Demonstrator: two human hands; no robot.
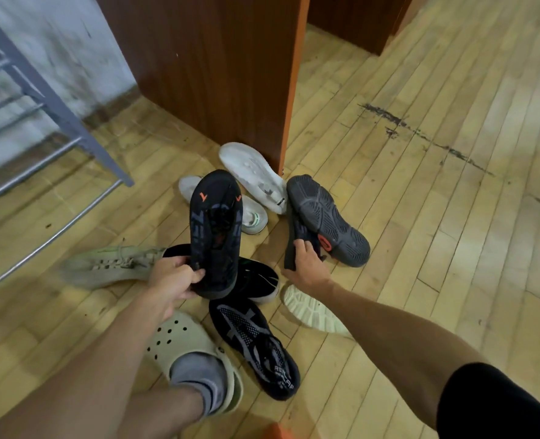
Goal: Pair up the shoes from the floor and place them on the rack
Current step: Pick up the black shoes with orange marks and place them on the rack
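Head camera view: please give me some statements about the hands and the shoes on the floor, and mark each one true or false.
1. The left hand holds a black shoe with orange marks lifted off the floor. True.
2. The right hand is empty and far from any shoe. False: its fingers rest on the dark grey shoe, which lies tipped with its sole showing.
3. A white shoe lies sole up against the wooden cabinet. True.
4. The metal rack already carries two pairs. False: no shoes show on its visible bars.
5. The beige clog lies unused. False: a foot in a grey sock wears it.
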